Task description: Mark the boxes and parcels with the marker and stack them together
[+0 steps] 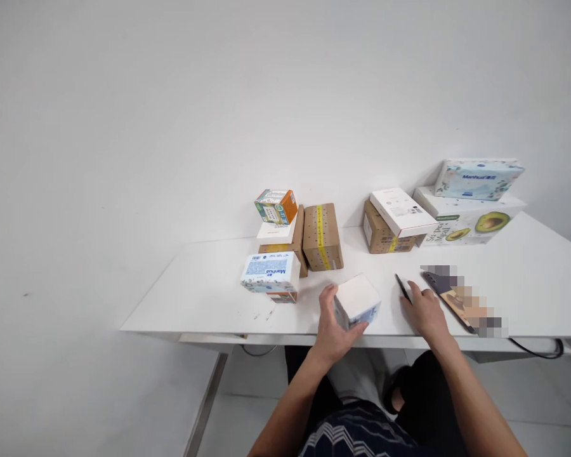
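My left hand (334, 327) grips a white box-shaped pack (359, 295) with a blue printed side, thumb on the near side and fingers around its left. It stands near the table's front edge. To its right, my right hand (427, 312) is closed at the lower end of a slim black pen (401, 285), with the thumb and index finger about it. The pen's tip points away from me and to the left. Just right of that hand lies a phone-like dark slab (450, 301), partly blurred out.
Left on the white table (171, 301) are a Manhua tissue pack (271, 271), an orange-green box (276, 206) and a taped carton (322, 238). Farther right, a flat white box (403, 211) lies on a carton, and another tissue pack (479, 179) on an avocado-print box (476, 222).
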The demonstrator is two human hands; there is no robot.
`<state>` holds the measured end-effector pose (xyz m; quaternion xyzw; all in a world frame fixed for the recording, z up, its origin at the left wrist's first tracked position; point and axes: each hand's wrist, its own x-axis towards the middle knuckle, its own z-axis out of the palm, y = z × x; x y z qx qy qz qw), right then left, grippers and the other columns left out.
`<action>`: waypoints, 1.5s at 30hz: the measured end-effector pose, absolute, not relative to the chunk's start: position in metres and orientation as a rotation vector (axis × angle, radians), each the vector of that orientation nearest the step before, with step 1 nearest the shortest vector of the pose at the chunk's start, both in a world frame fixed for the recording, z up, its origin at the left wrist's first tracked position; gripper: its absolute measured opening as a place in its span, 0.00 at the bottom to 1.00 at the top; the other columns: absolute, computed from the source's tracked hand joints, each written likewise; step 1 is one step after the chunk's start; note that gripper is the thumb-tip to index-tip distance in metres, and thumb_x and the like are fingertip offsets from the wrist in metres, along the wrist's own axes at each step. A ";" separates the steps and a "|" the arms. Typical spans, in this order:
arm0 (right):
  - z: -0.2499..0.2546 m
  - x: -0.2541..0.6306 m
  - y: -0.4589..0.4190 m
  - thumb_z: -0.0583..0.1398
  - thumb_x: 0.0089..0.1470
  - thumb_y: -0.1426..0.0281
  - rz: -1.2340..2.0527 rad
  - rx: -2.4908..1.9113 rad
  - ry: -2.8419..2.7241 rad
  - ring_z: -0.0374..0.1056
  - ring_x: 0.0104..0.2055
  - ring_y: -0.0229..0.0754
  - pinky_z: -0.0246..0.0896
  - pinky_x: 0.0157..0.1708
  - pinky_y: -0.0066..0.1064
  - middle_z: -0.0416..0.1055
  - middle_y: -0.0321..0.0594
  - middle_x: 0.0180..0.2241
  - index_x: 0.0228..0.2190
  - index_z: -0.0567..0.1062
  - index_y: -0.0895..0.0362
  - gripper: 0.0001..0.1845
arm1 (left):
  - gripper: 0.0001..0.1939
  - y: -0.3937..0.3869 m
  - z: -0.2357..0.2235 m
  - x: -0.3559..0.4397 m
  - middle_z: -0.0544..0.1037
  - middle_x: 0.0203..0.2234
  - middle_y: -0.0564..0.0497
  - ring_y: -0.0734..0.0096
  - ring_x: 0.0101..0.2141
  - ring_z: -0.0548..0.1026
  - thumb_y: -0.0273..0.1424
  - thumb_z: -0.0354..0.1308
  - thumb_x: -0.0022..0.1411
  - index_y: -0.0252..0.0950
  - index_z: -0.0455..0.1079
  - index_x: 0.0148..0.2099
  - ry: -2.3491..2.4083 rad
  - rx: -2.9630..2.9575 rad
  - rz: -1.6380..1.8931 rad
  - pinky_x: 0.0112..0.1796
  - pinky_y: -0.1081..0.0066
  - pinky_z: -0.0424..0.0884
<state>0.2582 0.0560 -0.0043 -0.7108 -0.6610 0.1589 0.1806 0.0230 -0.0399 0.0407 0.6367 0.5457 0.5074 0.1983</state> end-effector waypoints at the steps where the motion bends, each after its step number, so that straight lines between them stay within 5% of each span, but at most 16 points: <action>1: -0.006 0.257 0.059 0.53 0.55 0.67 0.497 -1.985 -1.868 0.68 0.35 0.55 0.61 0.37 0.46 0.68 0.54 0.35 0.55 0.69 0.60 0.26 | 0.47 -0.039 0.041 0.024 0.56 0.59 0.38 0.50 0.61 0.58 0.30 0.69 0.47 0.40 0.45 0.63 1.532 1.768 1.419 0.59 0.48 0.57; 5: -0.005 0.255 0.064 0.53 0.52 0.69 0.612 -1.862 -1.832 0.66 0.23 0.46 0.60 0.31 0.40 0.68 0.45 0.28 0.50 0.74 0.59 0.24 | 0.45 -0.034 0.041 0.027 0.61 0.56 0.40 0.52 0.57 0.63 0.29 0.69 0.47 0.40 0.47 0.62 1.551 1.688 1.397 0.56 0.49 0.61; 11: 0.035 0.262 0.049 0.49 0.55 0.61 0.939 -1.433 -1.444 0.67 0.25 0.44 0.62 0.26 0.36 0.69 0.40 0.24 0.40 0.73 0.56 0.19 | 0.41 -0.022 0.040 0.022 0.66 0.53 0.41 0.57 0.53 0.68 0.29 0.66 0.51 0.40 0.49 0.62 1.445 1.632 1.374 0.53 0.53 0.66; 16: 0.094 0.247 0.026 0.64 0.48 0.62 1.203 -0.910 -1.097 0.70 0.30 0.43 0.65 0.31 0.38 0.72 0.38 0.29 0.37 0.69 0.49 0.14 | 0.35 -0.032 0.050 0.028 0.55 0.59 0.36 0.47 0.60 0.57 0.31 0.64 0.51 0.37 0.56 0.59 1.684 1.998 1.470 0.56 0.46 0.60; 22: 0.126 0.203 0.019 0.54 0.60 0.57 1.180 -0.880 -1.198 0.59 0.17 0.36 0.55 0.20 0.29 0.62 0.30 0.14 0.33 0.68 0.53 0.13 | 0.20 -0.048 0.061 0.048 0.70 0.46 0.40 0.53 0.49 0.68 0.32 0.60 0.57 0.35 0.66 0.52 1.791 2.405 1.515 0.50 0.52 0.65; 28: 0.127 0.166 0.030 0.59 0.54 0.54 1.236 -0.955 -1.462 0.72 0.32 0.43 0.68 0.34 0.36 0.76 0.42 0.30 0.38 0.72 0.55 0.19 | 0.15 -0.041 0.065 0.048 0.76 0.44 0.44 0.59 0.48 0.71 0.26 0.52 0.64 0.35 0.67 0.52 1.761 2.483 1.393 0.49 0.57 0.69; 33: 0.114 0.150 0.040 0.60 0.53 0.55 1.153 -1.011 -1.549 0.68 0.23 0.38 0.64 0.25 0.28 0.69 0.32 0.20 0.29 0.66 0.54 0.15 | 0.14 -0.037 0.068 0.042 0.77 0.41 0.46 0.61 0.47 0.71 0.23 0.50 0.64 0.36 0.69 0.49 1.712 2.471 1.484 0.49 0.57 0.72; 37: 0.104 0.148 0.045 0.55 0.56 0.52 1.168 -1.083 -1.562 0.65 0.20 0.37 0.60 0.19 0.26 0.70 0.34 0.21 0.30 0.68 0.54 0.18 | 0.14 -0.036 0.069 0.042 0.77 0.41 0.44 0.61 0.47 0.71 0.23 0.50 0.63 0.35 0.70 0.48 1.705 2.457 1.491 0.50 0.57 0.72; 45: 0.107 0.149 0.042 0.50 0.59 0.56 0.868 -1.190 -1.818 0.62 0.17 0.37 0.57 0.19 0.27 0.66 0.32 0.16 0.26 0.67 0.53 0.17 | 0.13 -0.036 0.068 0.045 0.78 0.41 0.45 0.60 0.47 0.72 0.25 0.51 0.62 0.36 0.70 0.48 1.795 2.426 1.443 0.51 0.55 0.69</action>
